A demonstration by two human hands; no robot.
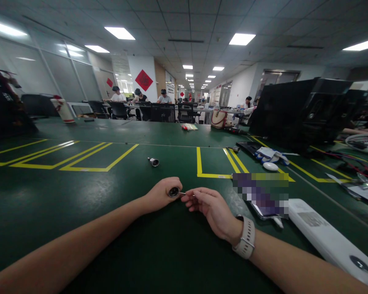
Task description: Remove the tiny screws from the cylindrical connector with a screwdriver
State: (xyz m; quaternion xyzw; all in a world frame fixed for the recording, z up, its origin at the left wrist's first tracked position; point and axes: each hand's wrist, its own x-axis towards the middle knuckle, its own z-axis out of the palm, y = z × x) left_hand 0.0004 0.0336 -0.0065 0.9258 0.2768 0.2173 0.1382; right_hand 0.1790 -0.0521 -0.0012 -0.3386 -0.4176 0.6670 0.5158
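My left hand (165,191) is closed around a short, round metal piece (173,192) that looks like a circular connector, its dark open end turned toward me. A thin metal rod (182,193) reaches from the fingertips of my right hand (207,206) to the rim of that end. Whether the rod's tip is inside the opening, I cannot tell. My right fingers pinch the rod, and its other end is hidden by them. Beyond my left hand, a similar silver metal connector (153,162) lies on its side on the green table (110,228).
Right of my hands lie a partly blurred phone-like object (260,200) and a long white device (328,232). Farther back are a white oval item (270,166), gloves (271,155) and a large black case (297,110). Yellow tape (199,163) marks the table. People sit in the background.
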